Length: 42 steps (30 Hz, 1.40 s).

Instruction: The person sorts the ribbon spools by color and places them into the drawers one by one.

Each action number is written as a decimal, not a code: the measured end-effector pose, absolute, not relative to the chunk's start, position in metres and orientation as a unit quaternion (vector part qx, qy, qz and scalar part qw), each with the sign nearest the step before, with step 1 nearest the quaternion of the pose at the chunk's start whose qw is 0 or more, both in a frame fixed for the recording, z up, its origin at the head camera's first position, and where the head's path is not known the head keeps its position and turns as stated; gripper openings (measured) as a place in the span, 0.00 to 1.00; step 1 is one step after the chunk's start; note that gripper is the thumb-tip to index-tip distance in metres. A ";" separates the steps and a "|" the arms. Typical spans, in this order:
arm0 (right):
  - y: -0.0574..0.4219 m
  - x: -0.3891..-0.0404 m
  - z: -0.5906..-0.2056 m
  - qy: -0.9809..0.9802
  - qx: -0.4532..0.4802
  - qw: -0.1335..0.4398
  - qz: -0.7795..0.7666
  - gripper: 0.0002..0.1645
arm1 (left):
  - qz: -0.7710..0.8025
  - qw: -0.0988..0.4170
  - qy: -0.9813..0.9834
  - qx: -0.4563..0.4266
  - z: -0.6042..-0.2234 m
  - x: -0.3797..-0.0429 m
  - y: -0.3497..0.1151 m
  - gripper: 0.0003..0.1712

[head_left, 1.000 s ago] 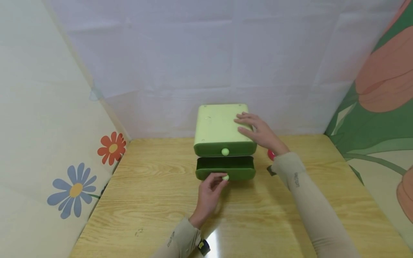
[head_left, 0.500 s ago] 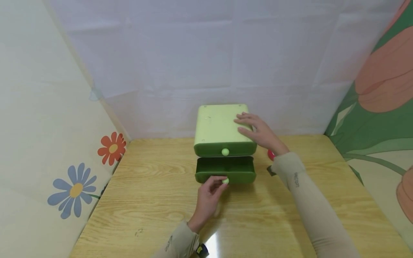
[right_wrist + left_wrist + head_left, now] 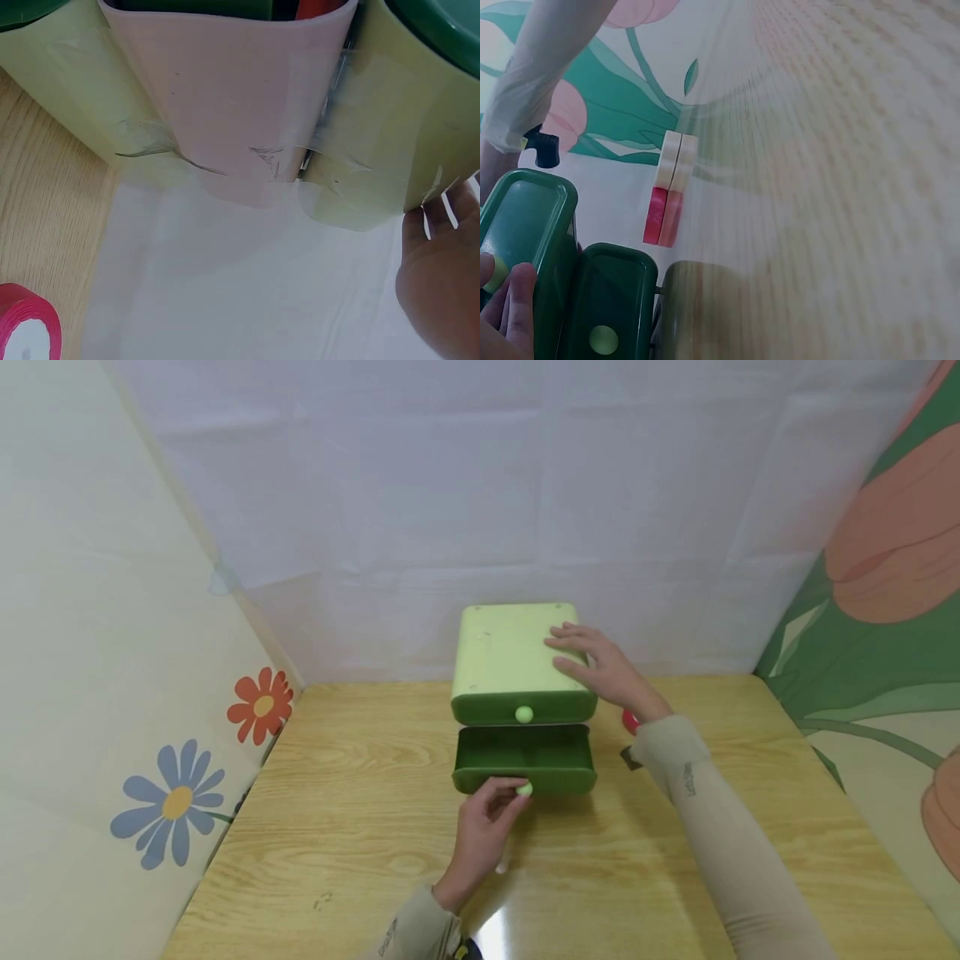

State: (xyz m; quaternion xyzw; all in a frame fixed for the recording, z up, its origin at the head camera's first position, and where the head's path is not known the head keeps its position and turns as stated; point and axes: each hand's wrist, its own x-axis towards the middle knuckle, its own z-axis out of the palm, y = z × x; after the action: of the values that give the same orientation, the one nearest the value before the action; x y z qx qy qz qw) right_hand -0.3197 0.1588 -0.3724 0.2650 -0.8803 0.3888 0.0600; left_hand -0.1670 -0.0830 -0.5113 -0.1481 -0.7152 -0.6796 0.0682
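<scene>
A small drawer unit with a light green top stands against the back wall. My left hand pinches the pale green knob of a dark green drawer, which is pulled part way out. My right hand rests on the right side of the unit's top, fingers spread and fairly straight. The drawer above is closed, with its own round knob. A further dark green drawer front shows in the left wrist view. A pink casing sits between two light green ones in the right wrist view.
A pink roll with a white centre lies on the wooden table, right of the unit and partly behind my right forearm. A pink and cream block-like thing appears beyond the drawers. White cloth hangs behind.
The lower drawer in the head view has slid further out toward me, and my left hand on its knob has moved back with it. My right hand has stayed in place.
</scene>
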 end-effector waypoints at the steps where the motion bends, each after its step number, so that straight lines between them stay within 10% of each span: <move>1: 0.159 -0.320 -0.373 -0.881 0.265 0.060 0.388 0.28 | -0.680 0.068 -0.715 -0.147 -0.511 -0.166 -0.083 0.10; 42: 0.158 -0.319 -0.372 -0.881 0.264 0.060 0.387 0.28 | -0.680 0.082 -0.712 -0.157 -0.516 -0.131 -0.085 0.10</move>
State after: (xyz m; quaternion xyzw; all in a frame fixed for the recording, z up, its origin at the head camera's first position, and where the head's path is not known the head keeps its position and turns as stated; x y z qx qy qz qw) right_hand -0.3192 0.1579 -0.3717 0.2642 -0.8815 0.3868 0.0599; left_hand -0.1306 -0.0849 -0.5162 -0.1569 -0.7116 -0.6799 0.0820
